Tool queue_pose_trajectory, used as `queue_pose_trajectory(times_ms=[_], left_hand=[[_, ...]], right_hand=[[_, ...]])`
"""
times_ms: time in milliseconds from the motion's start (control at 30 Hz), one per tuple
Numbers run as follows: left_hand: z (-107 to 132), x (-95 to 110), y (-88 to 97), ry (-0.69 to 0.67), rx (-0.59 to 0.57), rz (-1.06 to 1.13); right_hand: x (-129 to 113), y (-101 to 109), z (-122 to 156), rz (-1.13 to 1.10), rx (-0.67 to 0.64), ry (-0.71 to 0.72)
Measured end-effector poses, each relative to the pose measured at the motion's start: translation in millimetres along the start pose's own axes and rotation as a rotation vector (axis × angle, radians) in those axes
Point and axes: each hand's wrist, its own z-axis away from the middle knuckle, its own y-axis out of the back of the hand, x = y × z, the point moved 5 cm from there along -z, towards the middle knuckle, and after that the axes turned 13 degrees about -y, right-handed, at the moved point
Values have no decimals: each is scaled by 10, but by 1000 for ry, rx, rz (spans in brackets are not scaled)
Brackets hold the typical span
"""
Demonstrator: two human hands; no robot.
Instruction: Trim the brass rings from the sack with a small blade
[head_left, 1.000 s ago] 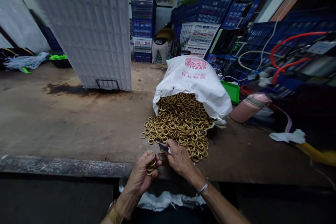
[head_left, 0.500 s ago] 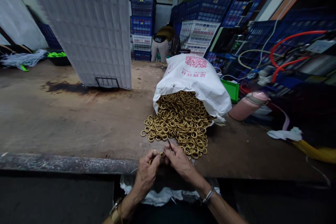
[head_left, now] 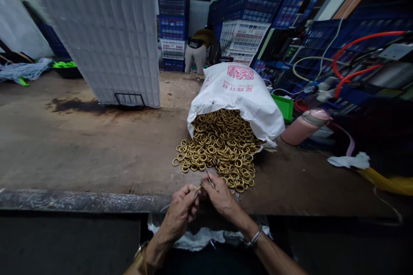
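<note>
A white sack [head_left: 238, 94] lies on its side on the worn table [head_left: 80, 146], and several brass-coloured rings [head_left: 219, 148] spill from its mouth toward me. My left hand [head_left: 180, 210] is closed at the table's near edge, pinching a ring at its fingertips. My right hand [head_left: 221, 195] is closed beside it, gripping a thin dark tool [head_left: 209, 178] whose tip points up at the near edge of the pile. The two hands touch at the fingertips. A white plastic bag [head_left: 203, 236] hangs below the table edge under my wrists.
A tall white ribbed panel [head_left: 106, 34] stands at the back left. Blue and white crates [head_left: 245, 17] are stacked behind, where a person [head_left: 196, 49] bends over. A pink flask [head_left: 306, 126], a green box [head_left: 285, 107], hoses and a white rag [head_left: 350, 161] crowd the right side.
My left hand held a small bunch of rings low at the table edge; it has risen to meet my right hand, and both now pinch together at the pile's near edge.
</note>
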Motion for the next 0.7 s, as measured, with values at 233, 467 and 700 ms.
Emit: queue_pose_trajectory(times_ms=[233, 467, 700], left_hand=[[-29, 19, 38, -62, 49, -61], [-25, 73, 11, -123, 94, -106], [85, 30, 5, -98, 4, -89]], right_hand=[[53, -40, 133, 399, 9, 69], [32, -88, 159, 528, -10, 114], [110, -41, 64, 707, 20, -3]])
